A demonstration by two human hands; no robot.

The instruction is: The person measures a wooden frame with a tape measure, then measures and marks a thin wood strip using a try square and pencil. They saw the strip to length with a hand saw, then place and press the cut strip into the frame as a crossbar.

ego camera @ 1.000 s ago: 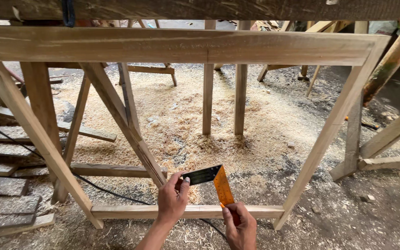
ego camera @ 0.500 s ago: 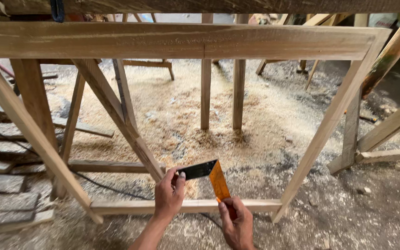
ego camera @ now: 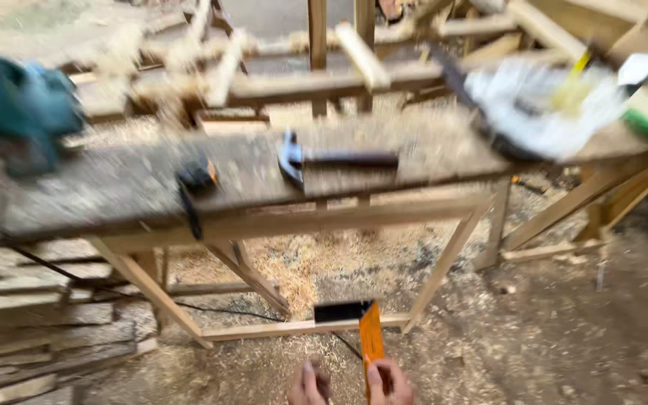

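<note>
Low at the bottom edge, both hands close together: right hand (ego camera: pixel 390 381) wrapped, grip closed, around the orange handle of the try square (ego camera: pixel 361 330); left hand (ego camera: pixel 307 384) just beside it, fingers curled, holding nothing visible, though blur hides detail. Square's dark blade lying flat along the bottom rail (ego camera: pixel 294 328) of the wooden frame (ego camera: pixel 444 259), handle pointing down toward the body. Probably best done with the handle pressed snug against the rail's near edge, blade kept flat, no rocking, before reading the corner. Above, a sawdust-strewn table (ego camera: pixel 114 195) carrying a hammer (ego camera: pixel 331 159), a teal power tool (ego camera: pixel 24 105), a small black and orange tool (ego camera: pixel 196 180) and a pale plastic bag (ego camera: pixel 549 109). Open sawdust floor (ego camera: pixel 549 337) to the right gives room; stacked boards (ego camera: pixel 31 330) crowd the left, and a dark cable (ego camera: pixel 219 308) trails near the rail.
</note>
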